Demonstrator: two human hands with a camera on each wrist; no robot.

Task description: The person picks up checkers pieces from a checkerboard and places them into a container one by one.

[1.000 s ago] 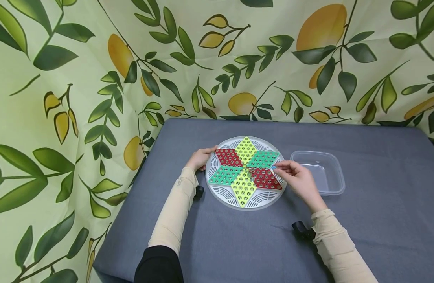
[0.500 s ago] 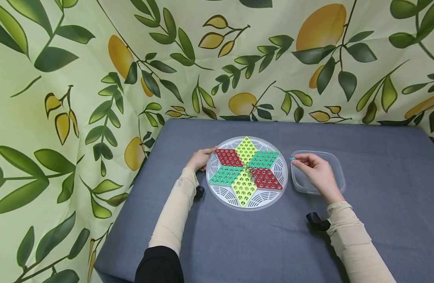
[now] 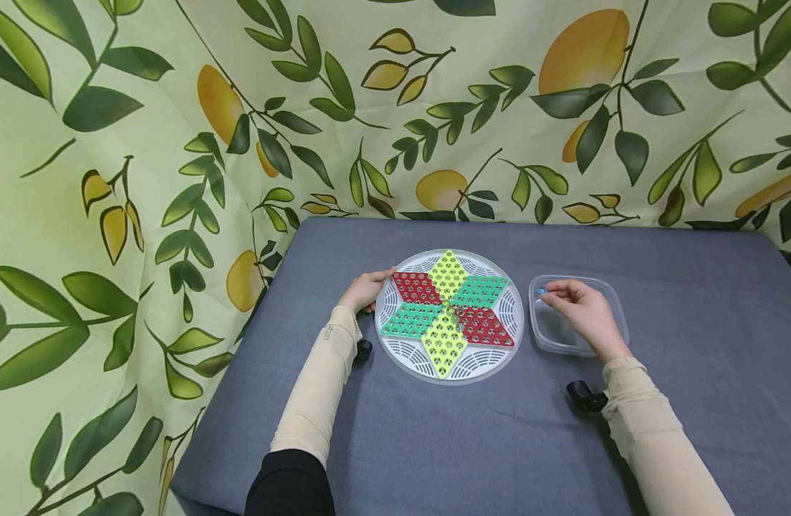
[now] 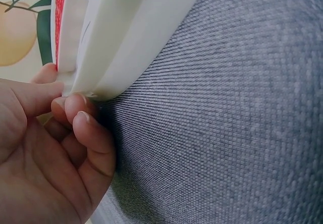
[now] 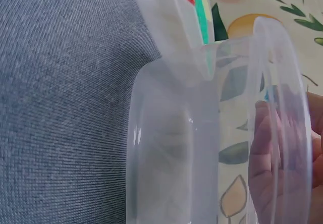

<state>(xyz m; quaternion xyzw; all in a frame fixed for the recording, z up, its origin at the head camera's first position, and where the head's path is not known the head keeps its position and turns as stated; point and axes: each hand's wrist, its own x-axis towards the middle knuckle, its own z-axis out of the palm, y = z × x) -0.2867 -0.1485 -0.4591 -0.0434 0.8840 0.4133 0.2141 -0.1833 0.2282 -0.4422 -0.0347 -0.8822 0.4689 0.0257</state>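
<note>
A round white Chinese checkers board (image 3: 406,355) with a red, green and yellow star lies on the table. Several small clear marbles (image 3: 452,312) sit around its centre. At the board's left edge my left hand (image 3: 362,290) pinches the rim; the left wrist view shows thumb and fingers (image 4: 91,128) at it. Over a clear plastic container (image 3: 617,315), to the right of the board, my right hand (image 3: 582,309) pinches a small blue marble (image 3: 542,291) between thumb and fingertips. In the right wrist view, the fingers (image 5: 262,143) appear through the container's wall.
Grey cloth (image 3: 466,451) covers the table. Behind and to the left hangs a curtain (image 3: 344,165) printed with leaves and fruit. A black camera mount (image 3: 585,396) hangs at the right wrist, and another (image 3: 364,351) at the left.
My right hand has moved right with the blue marble, from the board's right edge to over the container. My left hand has stayed on the board's rim.
</note>
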